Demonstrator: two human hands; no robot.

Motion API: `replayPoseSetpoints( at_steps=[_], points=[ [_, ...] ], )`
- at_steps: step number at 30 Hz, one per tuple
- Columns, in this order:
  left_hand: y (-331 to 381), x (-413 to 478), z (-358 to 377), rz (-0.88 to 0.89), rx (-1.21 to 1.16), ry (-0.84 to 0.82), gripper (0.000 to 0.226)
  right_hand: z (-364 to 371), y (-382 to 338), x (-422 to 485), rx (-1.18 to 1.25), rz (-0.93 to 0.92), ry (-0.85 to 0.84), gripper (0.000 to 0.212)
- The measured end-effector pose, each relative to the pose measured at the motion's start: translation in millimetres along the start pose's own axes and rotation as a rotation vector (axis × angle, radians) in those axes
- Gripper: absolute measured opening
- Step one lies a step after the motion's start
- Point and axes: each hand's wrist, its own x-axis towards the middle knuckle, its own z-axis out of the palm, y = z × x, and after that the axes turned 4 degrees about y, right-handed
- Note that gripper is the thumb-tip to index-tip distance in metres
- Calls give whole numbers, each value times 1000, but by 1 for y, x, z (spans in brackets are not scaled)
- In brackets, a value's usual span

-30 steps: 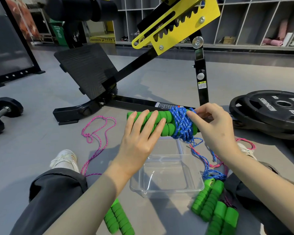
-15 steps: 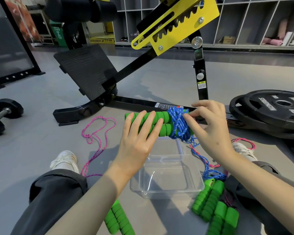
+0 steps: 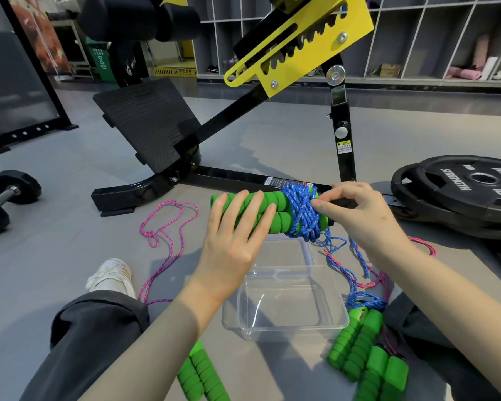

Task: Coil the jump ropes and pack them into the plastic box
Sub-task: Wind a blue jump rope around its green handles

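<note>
Here, the left hand (image 3: 232, 241) gripped two green foam handles (image 3: 261, 211) held above the clear plastic box (image 3: 287, 299) on the floor, while the right hand's (image 3: 368, 218) fingers (image 3: 321, 205) pinched the blue rope (image 3: 301, 212) wound around them. Loose pink rope (image 3: 168, 230) lay beside.

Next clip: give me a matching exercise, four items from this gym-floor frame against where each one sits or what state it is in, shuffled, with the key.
Items
1. blue braided rope
2. clear plastic box
3. pink braided rope
4. black weight plates

States
A. stacked on the floor at far right
B. loose on the floor, uncoiled
C. wound around the green foam handles held in both hands
D. open and empty, below the hands

Pairs: 1-C, 2-D, 3-B, 4-A
</note>
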Motion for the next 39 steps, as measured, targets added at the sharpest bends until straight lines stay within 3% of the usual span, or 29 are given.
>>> replayPoseSetpoints(
  at_steps=[8,24,31,33,35,39],
  points=[
    [1,7,-2,-36,1,33,33,-4,-11,-1,36,-2,7,19],
    [1,6,-4,-12,-17,37,34,-17,-20,6,184,304,-262,8],
    [2,7,-3,-14,-30,35,34,-16,-23,6,272,345,-259,13],
    [2,6,-2,-13,-29,37,33,-17,-23,4,222,268,-226,21],
    [2,5,0,-12,-28,37,32,-15,-19,4,7,98,-124,21],
    [4,2,4,-25,-35,23,31,-4,-6,0,-447,-407,129,18]
  ],
)
